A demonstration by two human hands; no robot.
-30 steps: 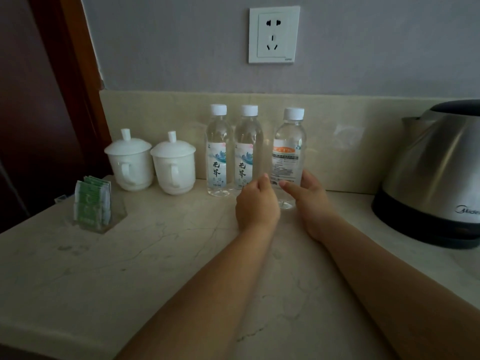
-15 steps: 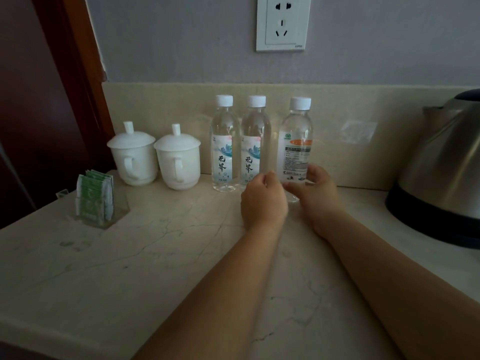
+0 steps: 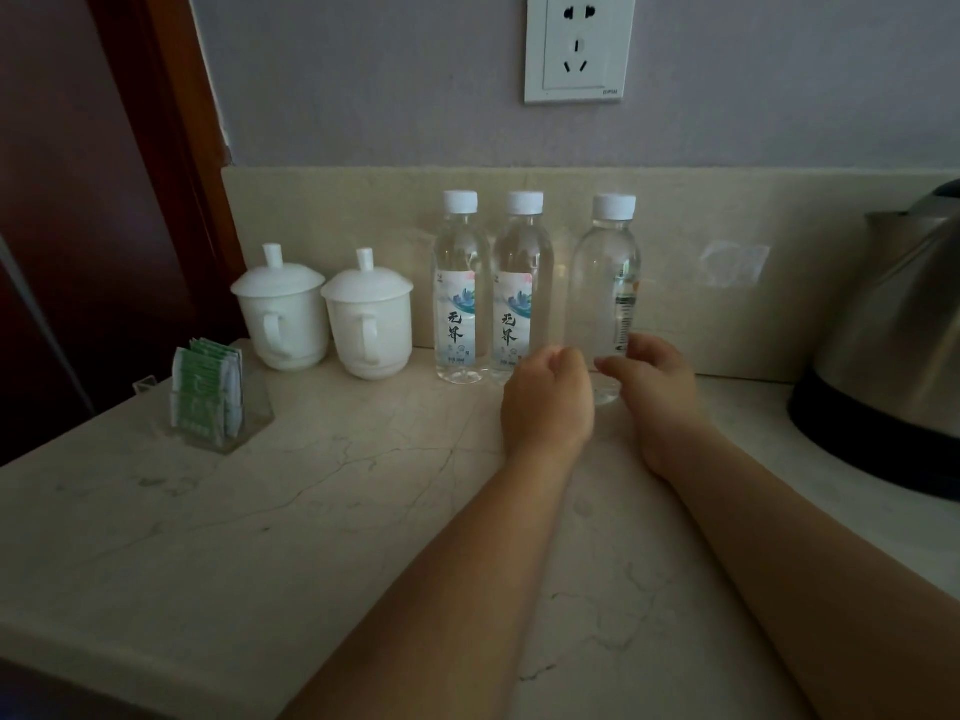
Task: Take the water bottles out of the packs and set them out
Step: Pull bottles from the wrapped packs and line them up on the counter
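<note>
On the marble counter [image 3: 260, 537], back edge, against the backsplash [image 3: 337, 210]: three water bottles, all upright, white caps on.

First bottle [image 3: 460, 283] and second bottle [image 3: 522, 283] stand just beside each other, labels facing me. Cannot tell if they touch.

Third bottle [image 3: 605, 283] stands a little apart to their right. Its label is turned off to the right, so only a strip of print shows along that edge.

My right hand [image 3: 660, 392] grips the third bottle low down, the thumb across the front of its base and the fingers round the far side.

My left hand [image 3: 548, 402] sits at the lower left of the same bottle, back of the hand toward me and fingers curled in. The fingertips are hidden, so I cannot tell whether they pinch the bottle or only rest beside it. This hand also covers the foot of the second bottle.

Left of the bottles: two lidded white cups [image 3: 283, 314], handles toward me. Nearer the counter's left edge is a clear holder of green tea bags [image 3: 215, 402].

Far right: steel kettle [image 3: 893, 345] on a dark base, cut off by the frame. On the wall above is a white socket [image 3: 579, 44].
</note>
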